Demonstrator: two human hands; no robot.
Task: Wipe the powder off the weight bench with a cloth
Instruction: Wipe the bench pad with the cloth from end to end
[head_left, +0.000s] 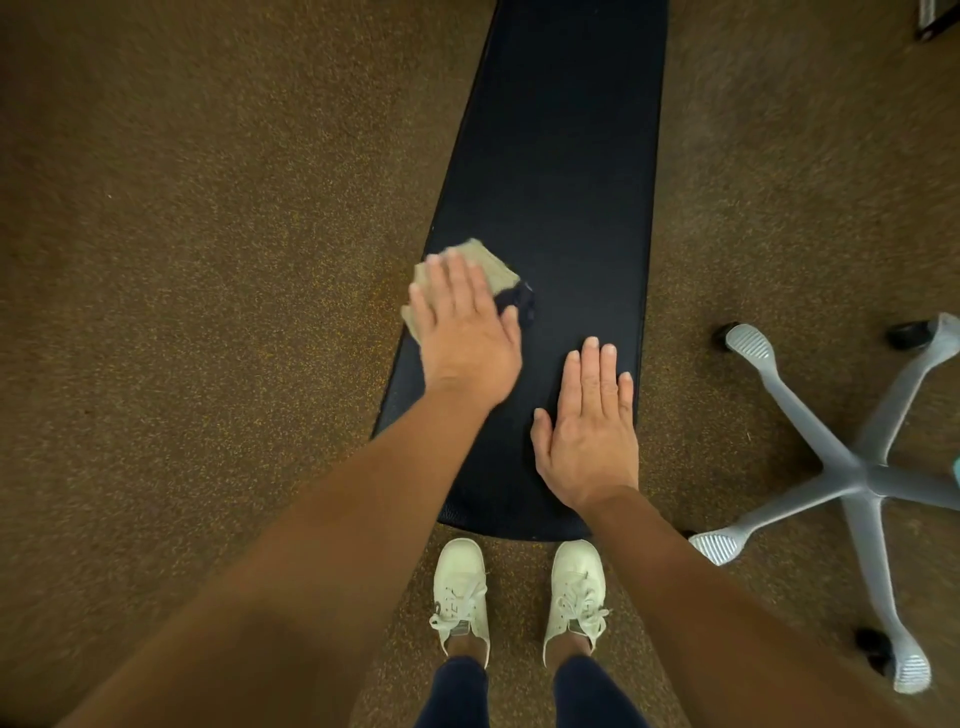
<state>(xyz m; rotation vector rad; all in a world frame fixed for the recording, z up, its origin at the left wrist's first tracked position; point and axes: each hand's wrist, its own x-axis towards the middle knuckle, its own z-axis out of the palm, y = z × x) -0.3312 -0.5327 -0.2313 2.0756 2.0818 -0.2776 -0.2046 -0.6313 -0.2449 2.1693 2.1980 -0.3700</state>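
brown speckled floor surrounds the dark weight bench, whose length runs straight away from the person. the left hand, fingers straight, presses the tan cloth flat at the bench's left edge. the right hand rests flat and empty nearer the close end. most of the pad lies ahead of the cloth, so the next stroke likely goes forward.

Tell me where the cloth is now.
Head view: the cloth lies on the left edge of the weight bench, under the flat left hand, with the right hand on the bench beside it.
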